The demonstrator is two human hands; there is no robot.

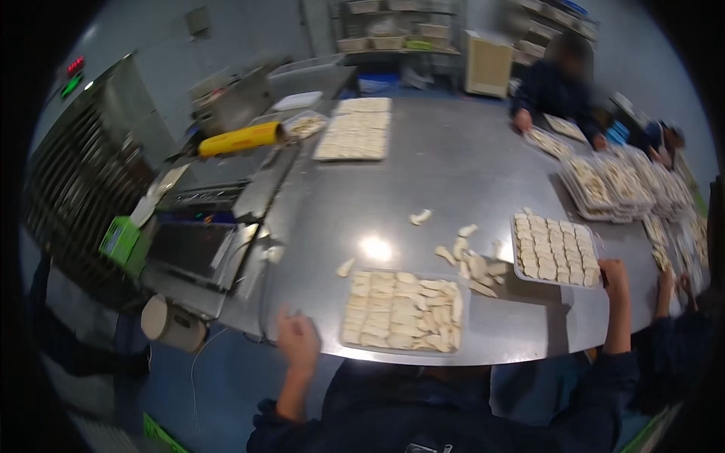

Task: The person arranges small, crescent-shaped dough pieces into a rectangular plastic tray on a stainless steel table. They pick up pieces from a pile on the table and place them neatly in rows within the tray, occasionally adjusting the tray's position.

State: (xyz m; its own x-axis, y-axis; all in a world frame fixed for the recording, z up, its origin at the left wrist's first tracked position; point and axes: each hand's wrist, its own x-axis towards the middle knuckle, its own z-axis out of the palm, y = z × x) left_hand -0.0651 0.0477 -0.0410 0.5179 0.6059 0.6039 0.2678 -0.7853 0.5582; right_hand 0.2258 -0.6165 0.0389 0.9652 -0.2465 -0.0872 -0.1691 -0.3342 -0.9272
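My right hand grips the right side of a clear plastic tray packed with rows of pale food slices, perhaps mushroom. That tray is lifted above the steel table, over its own shadow. My left hand is blurred at the table's front edge, fingers loosely bent and apart, with nothing seen in it. To its right, a second filled tray rests on the tabletop; its right-hand rows lie less evenly. Loose slices are heaped between the two trays, and single pieces lie farther off.
A steel table bears more filled trays at the back and stacked trays at right. Co-workers stand along the right side. Leftward are a machine with a dark plate and a yellow roll.
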